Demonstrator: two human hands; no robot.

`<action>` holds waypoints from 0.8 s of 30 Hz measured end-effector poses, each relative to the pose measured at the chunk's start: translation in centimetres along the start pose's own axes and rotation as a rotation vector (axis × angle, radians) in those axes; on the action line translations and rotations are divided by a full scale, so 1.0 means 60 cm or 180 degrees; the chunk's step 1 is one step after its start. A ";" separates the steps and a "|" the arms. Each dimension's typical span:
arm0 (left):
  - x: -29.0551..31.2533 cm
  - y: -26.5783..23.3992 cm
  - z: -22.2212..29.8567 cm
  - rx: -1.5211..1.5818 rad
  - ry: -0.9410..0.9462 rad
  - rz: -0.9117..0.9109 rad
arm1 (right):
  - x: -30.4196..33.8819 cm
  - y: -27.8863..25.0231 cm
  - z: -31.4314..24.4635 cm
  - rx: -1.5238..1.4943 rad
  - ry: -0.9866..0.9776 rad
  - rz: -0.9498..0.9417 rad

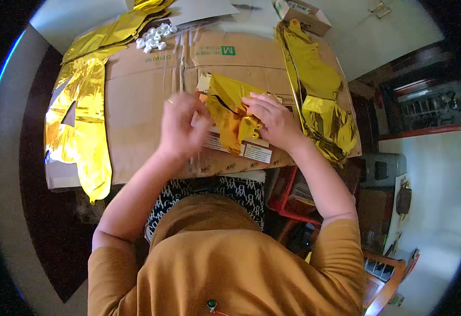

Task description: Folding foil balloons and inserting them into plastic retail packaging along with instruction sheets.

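Note:
A gold foil balloon (226,117), flat and creased, lies over a small printed box on the cardboard in front of me. My right hand (276,120) has its fingers curled onto the foil's right side, gripping it near a crumpled tab. Just left of the foil, my left hand (184,125) is raised with bent fingers. Motion smears its fingertips, so whether anything is between them cannot be made out. The small printed box (257,152) shows a white label along its near edge, and the foil and my hands cover much of it.
A large cardboard box (136,113) serves as the work surface. Flat gold foil balloons lie along its left (91,131) and right (320,79) sides. Small white pieces (156,38) sit in a pile at the far left. A small carton (307,16) stands at the far right.

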State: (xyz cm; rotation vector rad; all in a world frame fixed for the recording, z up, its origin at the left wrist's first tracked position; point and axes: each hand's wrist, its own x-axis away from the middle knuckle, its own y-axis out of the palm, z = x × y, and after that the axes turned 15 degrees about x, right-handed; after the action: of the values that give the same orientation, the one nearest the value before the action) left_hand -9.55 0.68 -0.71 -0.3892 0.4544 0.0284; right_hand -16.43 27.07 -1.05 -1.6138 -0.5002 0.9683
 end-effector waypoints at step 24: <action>-0.043 0.020 -0.045 -0.1523 0.1080 -0.1365 | -0.158 -0.030 0.125 -0.2193 0.1450 -0.2709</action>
State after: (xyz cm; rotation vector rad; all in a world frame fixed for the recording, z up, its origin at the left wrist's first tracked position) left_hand -13.17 0.92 -2.26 -0.9648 0.6921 -0.3557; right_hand -27.56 24.89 3.51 -1.8605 -1.1444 -0.2482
